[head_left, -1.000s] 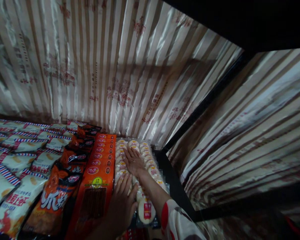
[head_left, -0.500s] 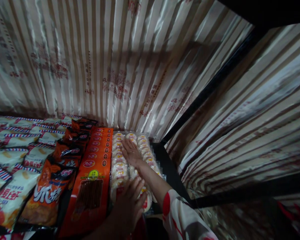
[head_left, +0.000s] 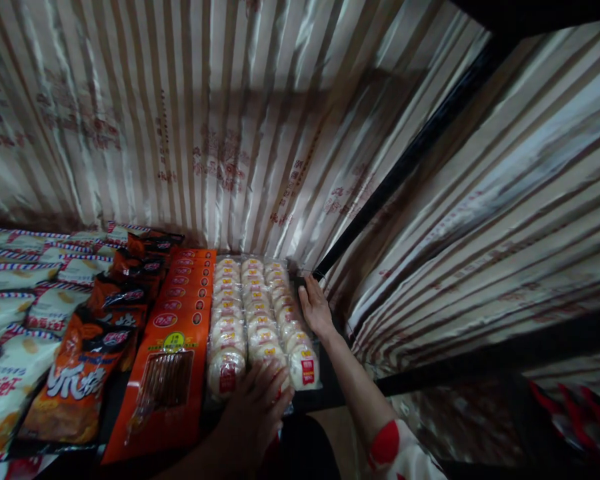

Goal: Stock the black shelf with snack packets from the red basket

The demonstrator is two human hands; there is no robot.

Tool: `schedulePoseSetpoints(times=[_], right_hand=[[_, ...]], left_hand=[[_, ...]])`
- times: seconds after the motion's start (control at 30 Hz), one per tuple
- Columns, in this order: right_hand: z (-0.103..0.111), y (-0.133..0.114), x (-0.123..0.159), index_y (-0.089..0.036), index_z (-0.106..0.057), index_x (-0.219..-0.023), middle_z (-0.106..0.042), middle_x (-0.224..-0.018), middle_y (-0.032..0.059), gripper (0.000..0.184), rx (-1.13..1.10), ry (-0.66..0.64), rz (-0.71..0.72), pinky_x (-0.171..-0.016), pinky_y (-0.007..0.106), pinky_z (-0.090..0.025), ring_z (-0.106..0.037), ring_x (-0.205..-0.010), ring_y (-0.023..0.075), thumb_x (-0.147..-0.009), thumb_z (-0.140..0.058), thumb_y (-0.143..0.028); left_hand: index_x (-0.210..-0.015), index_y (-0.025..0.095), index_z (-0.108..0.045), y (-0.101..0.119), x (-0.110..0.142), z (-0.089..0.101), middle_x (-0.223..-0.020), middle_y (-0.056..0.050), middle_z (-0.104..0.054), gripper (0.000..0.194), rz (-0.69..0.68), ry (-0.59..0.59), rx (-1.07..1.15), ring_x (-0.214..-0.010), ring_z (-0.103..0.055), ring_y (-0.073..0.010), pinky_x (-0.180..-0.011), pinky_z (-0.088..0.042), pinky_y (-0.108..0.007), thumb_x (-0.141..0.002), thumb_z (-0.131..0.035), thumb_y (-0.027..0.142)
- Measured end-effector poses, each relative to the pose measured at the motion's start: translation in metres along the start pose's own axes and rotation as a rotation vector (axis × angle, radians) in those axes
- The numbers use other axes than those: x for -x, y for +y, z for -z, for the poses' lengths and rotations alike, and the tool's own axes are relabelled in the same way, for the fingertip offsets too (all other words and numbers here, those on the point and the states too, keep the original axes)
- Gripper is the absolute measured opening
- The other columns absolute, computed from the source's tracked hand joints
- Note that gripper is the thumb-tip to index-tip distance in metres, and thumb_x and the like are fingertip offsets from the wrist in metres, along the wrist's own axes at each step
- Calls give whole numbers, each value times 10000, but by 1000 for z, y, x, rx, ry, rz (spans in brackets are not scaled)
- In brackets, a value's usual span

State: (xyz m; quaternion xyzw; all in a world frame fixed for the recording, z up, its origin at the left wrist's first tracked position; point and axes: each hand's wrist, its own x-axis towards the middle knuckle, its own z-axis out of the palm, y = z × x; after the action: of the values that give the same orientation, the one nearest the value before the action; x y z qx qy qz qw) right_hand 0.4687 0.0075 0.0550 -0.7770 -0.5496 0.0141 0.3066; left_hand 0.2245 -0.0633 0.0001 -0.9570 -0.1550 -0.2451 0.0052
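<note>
Three columns of clear-wrapped round white cakes (head_left: 227, 343), with small red and yellow labels, lie overlapping on a black shelf (head_left: 325, 393). My left hand (head_left: 257, 400) rests with fingers stretched over the front end of the middle column and partly hides it. At the right column's outer side is my right hand (head_left: 316, 310), held flat with its fingers extended toward the back corner. Nothing shows in either hand. Left of the cakes lies an overlapping row of orange packs (head_left: 180, 347); the front one has a window onto brown sticks.
Orange-and-black snack bags (head_left: 75, 387) and white bags with striped tops (head_left: 25, 373) fill the shelf's left side. A pleated, printed sheet (head_left: 180, 120) hangs behind. A black post (head_left: 380, 207) slants up from the right back corner. Red packages (head_left: 565, 413) sit lower right.
My right hand has moved off the cakes to the right, beside the outer column. The cakes now lie in straighter columns. My left hand stays at the front, and the view has shifted slightly.
</note>
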Motion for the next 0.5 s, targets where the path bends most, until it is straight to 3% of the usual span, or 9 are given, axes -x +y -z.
schedulePoseSetpoints(times=[0.1, 0.23, 0.37, 0.5], right_hand=[[-1, 23, 16, -186, -335, -1358, -312, -1434, 58, 632, -77, -107, -62, -1113, 402, -175, -230, -1336, 182, -860, -261, -568], [-13, 27, 30, -178, -317, -1366, -301, -1437, 65, 654, -180, -195, -127, -1106, 397, -194, -230, -1334, 175, -858, -234, -583], [-24, 16, 34, -182, -318, -1367, -334, -1421, 70, 675, -250, -180, -174, -1100, 405, -204, -284, -1314, 192, -849, -224, -604], [-22, 9, 32, -162, -357, -1347, -370, -1400, 90, 673, -286, -129, -203, -1101, 406, -202, -304, -1306, 204, -848, -241, -598]], left_hand=[[-1336, 268, -314, -1, 4, -4, -1428, -5, -328, 519, 2, -17, 5, -1313, -259, -209, -1072, -178, -405, -846, -474, 322], [-1344, 258, -301, -4, 7, -5, -1433, -15, -318, 520, -25, 3, -28, -1317, -253, -215, -1071, -162, -407, -853, -464, 309], [-1322, 256, -342, -5, 5, -3, -1430, -12, -324, 485, -34, 29, -49, -1294, -291, -211, -1066, -155, -404, -855, -452, 324], [-1302, 231, -374, -4, 4, -2, -1420, -16, -340, 454, -37, 56, -76, -1300, -270, -216, -1069, -144, -402, -856, -437, 290]])
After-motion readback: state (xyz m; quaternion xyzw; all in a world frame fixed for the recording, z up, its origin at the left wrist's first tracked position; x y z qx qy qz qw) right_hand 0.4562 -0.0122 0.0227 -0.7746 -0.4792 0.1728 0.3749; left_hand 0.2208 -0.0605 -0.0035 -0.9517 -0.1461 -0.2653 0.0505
